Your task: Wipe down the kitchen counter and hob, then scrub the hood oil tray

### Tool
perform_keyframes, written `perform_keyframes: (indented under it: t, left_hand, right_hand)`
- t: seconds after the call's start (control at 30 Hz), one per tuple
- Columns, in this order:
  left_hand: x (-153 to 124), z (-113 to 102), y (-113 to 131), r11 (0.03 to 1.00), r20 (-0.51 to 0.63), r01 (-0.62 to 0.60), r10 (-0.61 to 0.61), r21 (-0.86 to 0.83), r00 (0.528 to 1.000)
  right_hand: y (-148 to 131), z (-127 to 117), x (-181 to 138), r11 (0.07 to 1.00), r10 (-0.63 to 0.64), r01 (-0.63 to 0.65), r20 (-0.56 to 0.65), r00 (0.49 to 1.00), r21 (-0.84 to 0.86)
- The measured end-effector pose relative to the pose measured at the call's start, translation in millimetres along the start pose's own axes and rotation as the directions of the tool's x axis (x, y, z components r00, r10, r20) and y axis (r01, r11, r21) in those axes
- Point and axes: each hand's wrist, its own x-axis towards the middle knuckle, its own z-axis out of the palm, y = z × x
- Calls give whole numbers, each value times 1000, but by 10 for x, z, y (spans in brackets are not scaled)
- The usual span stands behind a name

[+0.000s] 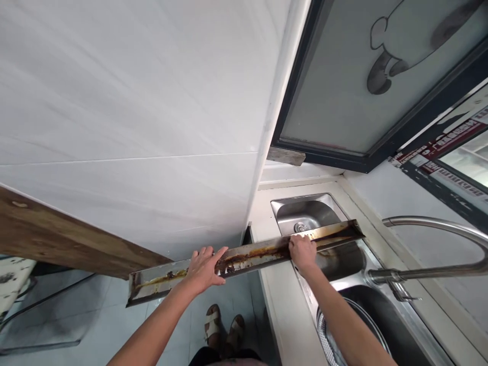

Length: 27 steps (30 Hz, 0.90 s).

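A long metal tray (251,255), shaped like a shallow trough, stretches across in front of me, its right end over the sink and its left end out over the floor. Brown and yellow greasy stains run along its inside. My left hand (205,269) lies across the left half of the tray, gripping it with the thumb apart at the near side. My right hand (303,250) is closed on the tray near the counter edge, with the fingertips hidden.
Beneath the tray's right end is a steel sink (280,206) with several basins. A curved faucet (438,273) reaches in from the right. A coiled white braided hose (324,335) lies in the nearest basin. A white wall panel (133,101) and wooden beam (76,234) stand left.
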Motion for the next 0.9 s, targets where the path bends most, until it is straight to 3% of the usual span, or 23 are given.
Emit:
perform_keyframes:
  t: [0.1,0.3,0.47,0.67,0.83,0.9]
  left_hand:
    - [8,-10,2,1000,8,-2,1,28,1000]
    - [7,30,-17,995,-18,2,0,103,1000]
    - [16,33,-38,996,-10,-3,4,90,1000]
    - [28,27,-32,993,14,18,-20,120,1000]
    - [35,54,-43,992,-9,19,-18,124,1000]
    - [33,54,-33,991,-13,28,-26,131,1000]
  right_hand:
    - [78,-36,48,995,104,-104,11,994,6]
    - [19,21,14,996,33,-35,31,999,80]
    - [203,-6,108,982,166,-168,30,986,91]
    - [-66,39,3,990,49,-53,35,998,130]
    - [209,4,95,972,181,-183,23,983,149]
    - [194,3,85,968,191,-191,16,981,164]
